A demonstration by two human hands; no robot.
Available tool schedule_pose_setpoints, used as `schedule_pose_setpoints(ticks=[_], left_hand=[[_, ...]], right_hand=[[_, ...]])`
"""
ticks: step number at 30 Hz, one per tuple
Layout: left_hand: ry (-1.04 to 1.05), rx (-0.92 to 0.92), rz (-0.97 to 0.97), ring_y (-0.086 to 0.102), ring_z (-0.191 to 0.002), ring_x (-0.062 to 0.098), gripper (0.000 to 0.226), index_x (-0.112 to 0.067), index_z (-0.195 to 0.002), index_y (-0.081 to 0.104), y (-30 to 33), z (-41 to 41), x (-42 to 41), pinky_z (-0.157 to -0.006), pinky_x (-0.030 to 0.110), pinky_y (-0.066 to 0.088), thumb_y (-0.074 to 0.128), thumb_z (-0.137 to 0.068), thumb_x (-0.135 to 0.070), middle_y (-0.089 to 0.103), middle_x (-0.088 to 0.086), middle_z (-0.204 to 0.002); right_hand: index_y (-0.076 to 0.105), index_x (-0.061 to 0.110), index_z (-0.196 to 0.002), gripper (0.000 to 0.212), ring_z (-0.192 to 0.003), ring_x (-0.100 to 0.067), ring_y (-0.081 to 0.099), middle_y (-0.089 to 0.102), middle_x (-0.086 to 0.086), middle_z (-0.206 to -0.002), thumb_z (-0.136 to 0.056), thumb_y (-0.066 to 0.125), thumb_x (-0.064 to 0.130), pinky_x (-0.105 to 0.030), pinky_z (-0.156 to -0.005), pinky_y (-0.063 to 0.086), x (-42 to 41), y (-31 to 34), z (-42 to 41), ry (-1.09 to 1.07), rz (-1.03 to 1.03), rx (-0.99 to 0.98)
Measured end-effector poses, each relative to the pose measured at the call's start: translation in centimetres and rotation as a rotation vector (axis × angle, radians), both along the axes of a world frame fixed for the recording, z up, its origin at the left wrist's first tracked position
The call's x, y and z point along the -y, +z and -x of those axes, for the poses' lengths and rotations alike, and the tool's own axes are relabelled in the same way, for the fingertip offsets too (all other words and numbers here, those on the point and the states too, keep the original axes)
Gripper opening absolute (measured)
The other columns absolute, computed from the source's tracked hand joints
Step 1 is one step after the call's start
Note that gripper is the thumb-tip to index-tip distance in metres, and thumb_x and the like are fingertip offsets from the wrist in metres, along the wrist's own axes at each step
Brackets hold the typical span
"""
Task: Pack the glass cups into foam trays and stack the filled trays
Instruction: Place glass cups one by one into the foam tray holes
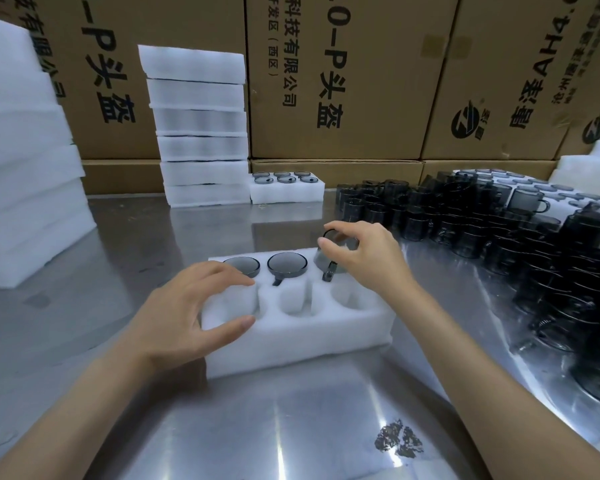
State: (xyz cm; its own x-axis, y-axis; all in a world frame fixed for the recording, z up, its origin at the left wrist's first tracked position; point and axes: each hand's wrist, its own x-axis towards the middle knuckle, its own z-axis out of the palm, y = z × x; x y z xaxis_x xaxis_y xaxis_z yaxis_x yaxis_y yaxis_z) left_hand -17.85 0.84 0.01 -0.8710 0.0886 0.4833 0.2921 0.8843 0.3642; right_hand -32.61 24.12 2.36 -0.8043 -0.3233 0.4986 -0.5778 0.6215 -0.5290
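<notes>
A white foam tray (302,344) with six round holes lies on the steel table in front of me. Two dark glass cups (287,264) sit in its far row, left and middle. My right hand (364,258) pinches a third dark glass cup (328,259), tilted, over the far right hole. The three near holes hold nothing. My left hand (191,306) rests on the tray's left end, fingers spread, thumb on the front edge. A mass of several loose dark cups (499,230) stands at the right.
A stack of several filled foam trays (201,126) stands at the back, with one filled tray (287,192) beside it. Plain foam slabs (21,168) pile up at the left. Cardboard boxes (343,81) wall the back. A dark smudge (397,439) marks the near table.
</notes>
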Motion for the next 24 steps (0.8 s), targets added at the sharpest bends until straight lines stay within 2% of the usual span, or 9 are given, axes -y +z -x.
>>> schedule_pose_setpoints(ticks=[3,5,7,10,13,16,20,24], left_hand=[[0.009,0.033,-0.014,0.044,-0.118,-0.005,0.05,-0.047,-0.112,0.058,0.3,0.0,0.2,-0.097,0.033,0.041,0.047,-0.07,-0.071,0.05,-0.032,-0.119],[-0.008,0.064,-0.018,0.045,-0.119,-0.004,0.051,-0.046,-0.113,0.058,0.7,0.2,-0.1,-0.099,0.033,0.04,0.044,-0.072,-0.072,0.05,-0.031,-0.122],[-0.043,0.096,-0.041,0.041,-0.122,-0.008,0.053,-0.048,-0.119,0.052,1.4,0.8,-0.9,-0.104,0.029,0.036,0.036,-0.075,-0.074,0.046,-0.033,-0.128],[-0.084,0.187,0.006,0.02,-0.132,-0.015,0.067,-0.051,-0.136,0.036,2.5,2.7,-2.8,-0.111,0.019,0.019,0.025,-0.076,-0.08,0.027,-0.037,-0.143],[-0.137,0.234,0.143,0.0,-0.14,-0.011,0.073,-0.045,-0.147,0.012,3.4,5.3,-5.5,-0.115,0.02,0.003,0.025,-0.082,-0.076,0.002,-0.033,-0.151],[-0.179,0.24,0.229,-0.008,-0.141,-0.008,0.075,-0.04,-0.149,0.003,3.3,6.9,-6.9,-0.116,0.026,-0.003,0.024,-0.084,-0.071,-0.007,-0.029,-0.153],[-0.204,0.288,0.2,-0.01,-0.139,-0.01,0.073,-0.042,-0.148,0.002,2.2,7.5,-6.4,-0.114,0.024,-0.004,0.025,-0.085,-0.071,-0.009,-0.03,-0.152],[-0.19,0.334,0.255,-0.009,-0.14,-0.009,0.077,-0.041,-0.148,0.0,2.2,7.4,-6.3,-0.113,0.023,-0.006,0.021,-0.081,-0.073,-0.009,-0.028,-0.153]], right_hand=[[0.06,0.034,-0.125,0.044,-0.106,-0.02,0.047,0.064,0.01,-0.1,-0.086,0.055,0.054,-0.03,-0.077,0.038,-0.1,0.2,0.0,0.004,-0.051,0.035],[0.055,0.036,-0.13,0.053,-0.117,-0.018,0.047,0.064,0.013,-0.112,-0.084,0.052,0.062,-0.035,-0.088,0.043,-0.4,0.0,-0.1,0.017,-0.056,0.082],[0.048,0.039,-0.136,0.064,-0.127,-0.011,0.041,0.058,0.019,-0.127,-0.08,0.048,0.071,-0.034,-0.097,0.039,-0.9,-0.3,-0.1,0.031,-0.017,0.131],[0.044,0.037,-0.139,0.066,-0.128,0.002,0.039,0.049,0.022,-0.138,-0.08,0.053,0.067,-0.023,-0.098,0.032,-2.1,-0.6,0.0,0.082,0.154,0.205],[0.045,0.032,-0.139,0.061,-0.13,0.004,0.037,0.046,0.018,-0.141,-0.084,0.061,0.051,-0.022,-0.105,0.03,-3.1,-0.7,0.1,0.15,0.215,0.26],[0.045,0.031,-0.139,0.055,-0.132,0.003,0.035,0.044,0.017,-0.142,-0.088,0.061,0.04,-0.021,-0.107,0.028,-3.3,-1.0,0.0,0.197,0.162,0.251],[0.036,0.029,-0.144,0.048,-0.137,0.001,0.026,0.034,0.017,-0.148,-0.097,0.047,0.034,-0.017,-0.108,0.019,-2.7,-1.2,-0.4,0.239,0.039,0.218],[0.024,0.035,-0.148,0.048,-0.141,0.004,0.008,0.018,0.025,-0.152,-0.101,0.035,0.039,-0.031,-0.115,0.014,-2.8,-1.2,-0.4,0.194,-0.182,0.192]])
